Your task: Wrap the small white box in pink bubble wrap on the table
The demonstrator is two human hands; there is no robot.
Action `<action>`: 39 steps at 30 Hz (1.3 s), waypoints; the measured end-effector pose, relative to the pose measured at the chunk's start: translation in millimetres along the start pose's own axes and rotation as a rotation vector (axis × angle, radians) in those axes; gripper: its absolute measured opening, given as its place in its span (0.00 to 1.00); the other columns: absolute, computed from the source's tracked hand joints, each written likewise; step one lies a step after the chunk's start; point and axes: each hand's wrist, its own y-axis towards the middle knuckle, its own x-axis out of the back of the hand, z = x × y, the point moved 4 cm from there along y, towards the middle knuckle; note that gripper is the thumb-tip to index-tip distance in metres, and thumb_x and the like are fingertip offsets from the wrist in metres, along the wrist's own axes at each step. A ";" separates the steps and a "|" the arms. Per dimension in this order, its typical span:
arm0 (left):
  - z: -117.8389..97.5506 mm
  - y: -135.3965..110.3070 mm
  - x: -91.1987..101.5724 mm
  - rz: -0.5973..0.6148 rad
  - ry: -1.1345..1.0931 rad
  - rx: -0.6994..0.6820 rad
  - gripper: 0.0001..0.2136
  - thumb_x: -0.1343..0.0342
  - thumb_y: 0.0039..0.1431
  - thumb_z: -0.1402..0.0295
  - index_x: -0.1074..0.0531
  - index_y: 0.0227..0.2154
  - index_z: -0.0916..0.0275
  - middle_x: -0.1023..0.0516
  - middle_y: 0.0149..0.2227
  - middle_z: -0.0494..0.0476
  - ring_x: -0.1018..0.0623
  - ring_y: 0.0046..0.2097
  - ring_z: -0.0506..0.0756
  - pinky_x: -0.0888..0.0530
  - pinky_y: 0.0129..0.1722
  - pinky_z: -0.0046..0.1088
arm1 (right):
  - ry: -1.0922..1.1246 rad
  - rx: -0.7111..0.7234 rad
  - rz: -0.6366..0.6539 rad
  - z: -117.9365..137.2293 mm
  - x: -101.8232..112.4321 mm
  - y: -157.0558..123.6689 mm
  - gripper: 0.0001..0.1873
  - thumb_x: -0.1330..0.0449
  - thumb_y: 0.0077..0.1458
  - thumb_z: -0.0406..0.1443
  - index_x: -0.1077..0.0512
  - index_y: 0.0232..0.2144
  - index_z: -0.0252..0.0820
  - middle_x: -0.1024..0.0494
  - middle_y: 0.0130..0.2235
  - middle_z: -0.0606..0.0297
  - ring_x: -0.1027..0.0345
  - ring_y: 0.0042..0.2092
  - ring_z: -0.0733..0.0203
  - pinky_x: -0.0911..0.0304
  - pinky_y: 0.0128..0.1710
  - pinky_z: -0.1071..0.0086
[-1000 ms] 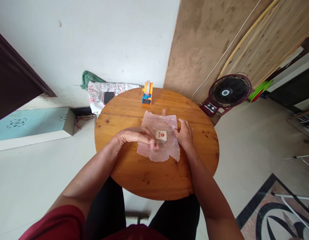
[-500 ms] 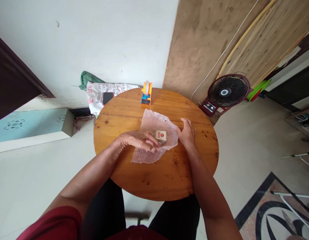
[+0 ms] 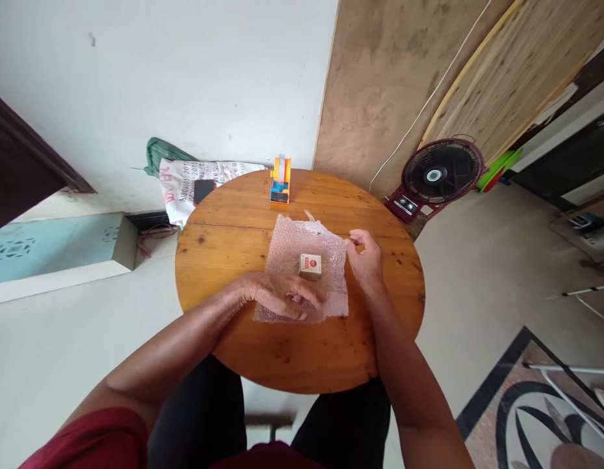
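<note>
A small white box (image 3: 310, 265) with a red mark on top sits on a sheet of bubble wrap (image 3: 287, 244), near its middle. Palm down over the front part of the sheet, my left hand (image 3: 285, 296) has loosely spread fingers just in front of the box and holds nothing. At the sheet's right edge, the thumb and forefinger of my right hand (image 3: 367, 260) come together on the wrap's upper right corner. Both lie on a round wooden table (image 3: 302, 355).
An orange and blue tape dispenser (image 3: 281, 182) stands at the table's far edge. Behind the table on the left are a printed white sack (image 3: 177, 202) and a dark phone-like object (image 3: 204, 191). A fan (image 3: 442, 172) stands beyond the right side.
The bubble wrap's right side has spread flatter and reaches nearer to me. My left hand has shifted slightly right and towards me, uncovering the box more. My right hand's forefinger has curled towards the thumb.
</note>
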 end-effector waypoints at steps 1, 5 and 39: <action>-0.2 0.4 0.3 -0.008 0.008 0.028 0.20 0.42 0.54 0.68 0.25 0.52 0.56 0.27 0.58 0.56 0.24 0.40 0.52 0.29 0.38 0.24 | 0.049 0.029 -0.017 5.5 3.5 -1.7 0.11 0.46 0.58 0.39 0.28 0.40 0.42 0.22 0.39 0.59 0.28 0.41 0.55 0.34 0.48 0.60; -2.6 1.4 1.1 -0.022 0.013 0.073 0.21 0.41 0.52 0.68 0.24 0.51 0.56 0.34 0.64 0.57 0.25 0.36 0.50 0.29 0.35 0.25 | 0.211 0.163 0.001 39.0 15.7 -14.8 0.10 0.47 0.61 0.40 0.25 0.36 0.46 0.21 0.39 0.61 0.28 0.43 0.56 0.34 0.48 0.60; 6.4 1.3 3.9 -0.018 -0.061 0.066 0.23 0.39 0.53 0.58 0.26 0.53 0.57 0.30 0.60 0.58 0.27 0.36 0.50 0.30 0.35 0.25 | -0.419 -0.211 0.124 -43.7 48.0 5.1 0.20 0.44 0.53 0.39 0.26 0.48 0.39 0.22 0.48 0.48 0.32 0.52 0.39 0.41 0.52 0.45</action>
